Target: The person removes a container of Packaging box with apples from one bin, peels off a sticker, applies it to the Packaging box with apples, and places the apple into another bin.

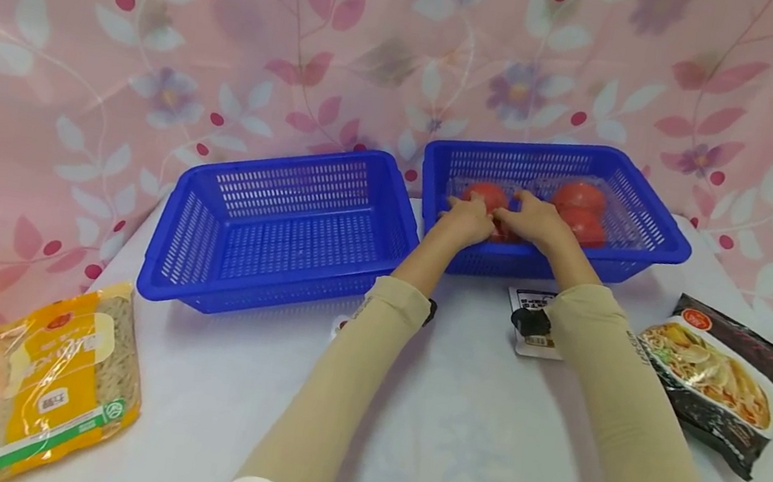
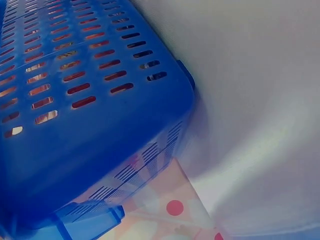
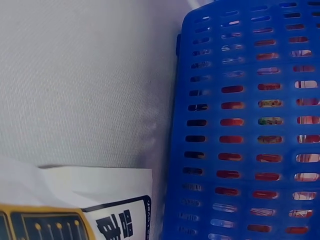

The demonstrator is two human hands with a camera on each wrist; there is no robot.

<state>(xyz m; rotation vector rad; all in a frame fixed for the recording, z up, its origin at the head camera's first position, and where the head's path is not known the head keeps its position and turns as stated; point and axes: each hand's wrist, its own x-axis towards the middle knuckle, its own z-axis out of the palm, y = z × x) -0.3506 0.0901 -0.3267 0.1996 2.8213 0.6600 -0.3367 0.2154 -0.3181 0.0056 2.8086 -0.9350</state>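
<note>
Red tomatoes [image 1: 579, 196] lie in the right-hand blue basket [image 1: 658, 250]; from the head view, the left hand [image 1: 467, 220] and right hand [image 1: 537, 221] curl over one between them. Soft and thin-skinned, I judge; cup it gently. Basket walls crowd the lift. Left-wrist view: only the basket's slotted wall [image 2: 75, 90] and white tablecloth [image 2: 260, 100]. Right-wrist view: a label card [image 3: 75, 205] lies beside it.

2 blue slotted baskets [image 1: 281, 233], red tomatoes [image 1: 579, 197], pink floral backdrop [image 1: 84, 41], white tablecloth [image 1: 461, 438]
</note>
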